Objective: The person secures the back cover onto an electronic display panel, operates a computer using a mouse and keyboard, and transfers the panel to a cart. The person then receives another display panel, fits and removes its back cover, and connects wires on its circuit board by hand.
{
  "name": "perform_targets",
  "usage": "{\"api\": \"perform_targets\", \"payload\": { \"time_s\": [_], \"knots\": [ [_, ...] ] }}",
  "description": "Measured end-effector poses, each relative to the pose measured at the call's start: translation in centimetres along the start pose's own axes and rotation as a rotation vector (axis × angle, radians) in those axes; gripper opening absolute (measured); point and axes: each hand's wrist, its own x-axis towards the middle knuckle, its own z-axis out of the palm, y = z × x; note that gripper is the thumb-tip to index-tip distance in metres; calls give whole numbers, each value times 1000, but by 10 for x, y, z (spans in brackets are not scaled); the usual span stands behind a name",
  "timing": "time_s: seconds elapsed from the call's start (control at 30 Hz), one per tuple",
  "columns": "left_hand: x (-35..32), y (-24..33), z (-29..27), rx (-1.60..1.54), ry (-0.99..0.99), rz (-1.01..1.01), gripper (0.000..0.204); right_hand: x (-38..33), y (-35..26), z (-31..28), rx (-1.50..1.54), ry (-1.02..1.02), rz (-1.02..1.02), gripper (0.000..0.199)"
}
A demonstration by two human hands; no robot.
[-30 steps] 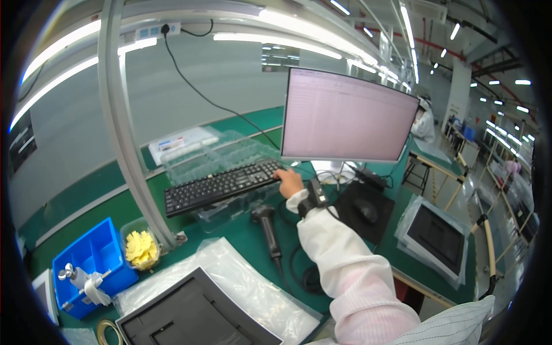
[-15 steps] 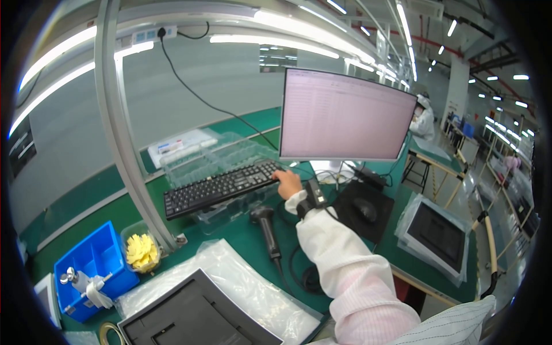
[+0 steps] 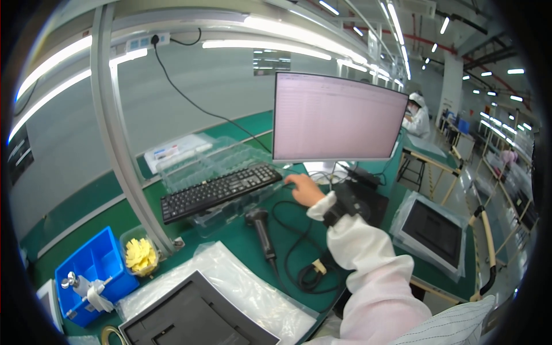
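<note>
My right hand hovers just off the right end of a black keyboard, with its index finger stretched toward the keys. Nothing shows in this hand, and a dark band circles the wrist over a white sleeve. The keyboard rests tilted on a clear plastic tray. In front of my hand stands a monitor with a pale pinkish screen. Nearer to me, a black handheld scanner lies on the green bench. Partly behind my wrist is a black mouse pad. My left hand is out of the picture.
Clear plastic bags lie under a dark framed panel. At left are a blue divided bin holding a spray bottle, and a tub of yellow pieces. A bagged panel lies right. A coiled cable rests mid-bench.
My right hand has come off the keyboard's right end and shifted a little to the right and nearer me. The coiled cable shows more fully. The view has shifted slightly.
</note>
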Motion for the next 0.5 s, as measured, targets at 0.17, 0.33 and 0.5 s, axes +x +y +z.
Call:
{"api": "perform_targets", "payload": {
  "time_s": [0.17, 0.33, 0.5],
  "knots": [
    [3, -5, 15, -34, 104, 40, 63, -55, 42, -69, 11, 1, -21, 25],
    [-2, -5, 13, -27, 140, 48, 64, -106, 83, -100, -40, -11, 235, 24],
    [-2, 1, 6, 0, 80, 28, 63, -149, 126, -98, -141, 70, 296, 27]
  ]
}}
